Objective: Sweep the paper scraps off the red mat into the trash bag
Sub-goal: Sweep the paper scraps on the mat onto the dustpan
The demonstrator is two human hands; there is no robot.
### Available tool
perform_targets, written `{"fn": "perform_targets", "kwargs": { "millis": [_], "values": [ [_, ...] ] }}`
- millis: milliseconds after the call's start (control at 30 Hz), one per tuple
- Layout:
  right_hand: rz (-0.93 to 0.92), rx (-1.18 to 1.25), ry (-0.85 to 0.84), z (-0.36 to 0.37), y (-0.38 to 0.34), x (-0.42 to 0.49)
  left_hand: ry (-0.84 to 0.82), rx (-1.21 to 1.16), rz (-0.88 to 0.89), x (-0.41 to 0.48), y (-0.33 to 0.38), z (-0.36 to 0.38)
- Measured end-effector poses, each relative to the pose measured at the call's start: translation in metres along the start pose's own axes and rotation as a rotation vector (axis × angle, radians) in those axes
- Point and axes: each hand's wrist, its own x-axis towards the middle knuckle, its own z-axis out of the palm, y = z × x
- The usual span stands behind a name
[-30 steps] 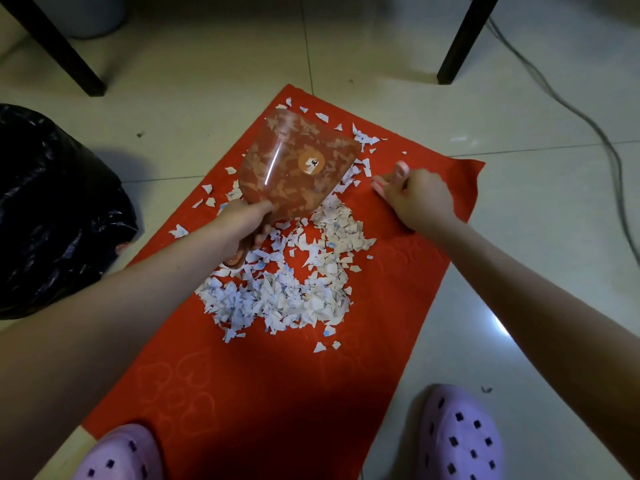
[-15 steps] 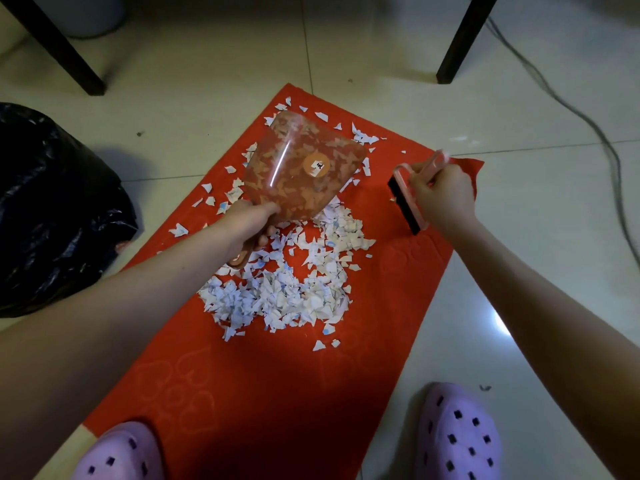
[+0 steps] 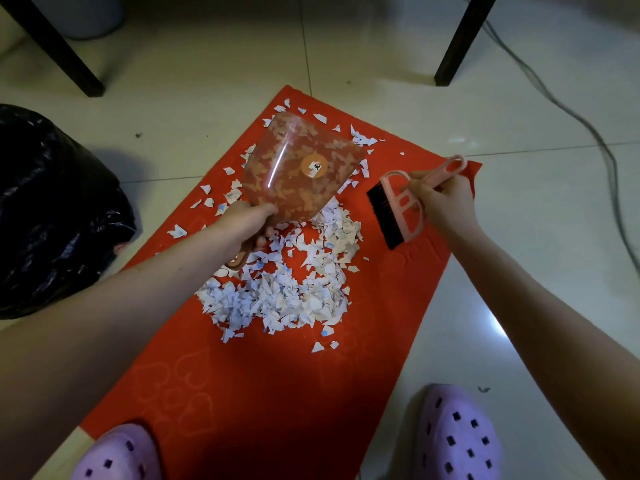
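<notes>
A red mat lies on the tiled floor with a pile of white paper scraps at its middle and loose scraps near its far end. My left hand grips the handle of a see-through pink dustpan, held tilted above the scraps. My right hand grips the handle of a small pink brush with black bristles, held just above the mat's right side. The black trash bag sits on the floor to the left of the mat.
Two dark furniture legs stand on the floor beyond the mat. A grey cable runs along the right. My feet in purple clogs are at the mat's near end. A grey bin stands at the far left.
My right hand has picked the brush up from the mat's right edge and turned it bristles-left above the mat. The left hand and dustpan have barely moved.
</notes>
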Motion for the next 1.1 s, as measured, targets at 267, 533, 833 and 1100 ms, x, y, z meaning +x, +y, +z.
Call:
{"fn": "perform_targets", "kwargs": {
  "millis": [267,533,833,1100],
  "values": [
    [-0.196,-0.450,0.022,0.005,0.009,-0.003,-0.006,0.022,-0.014,0.002,-0.002,0.003],
    [-0.117,-0.101,0.113,-0.003,0.002,0.003,-0.016,0.029,0.006,-0.004,0.000,0.005],
    [-0.441,-0.664,-0.243,0.019,0.023,-0.015,-0.023,0.028,-0.010,-0.006,0.000,0.006],
    [-0.178,-0.217,0.171,-0.008,0.011,0.008,-0.021,0.009,-0.005,-0.009,0.003,0.006]
  ]
}}
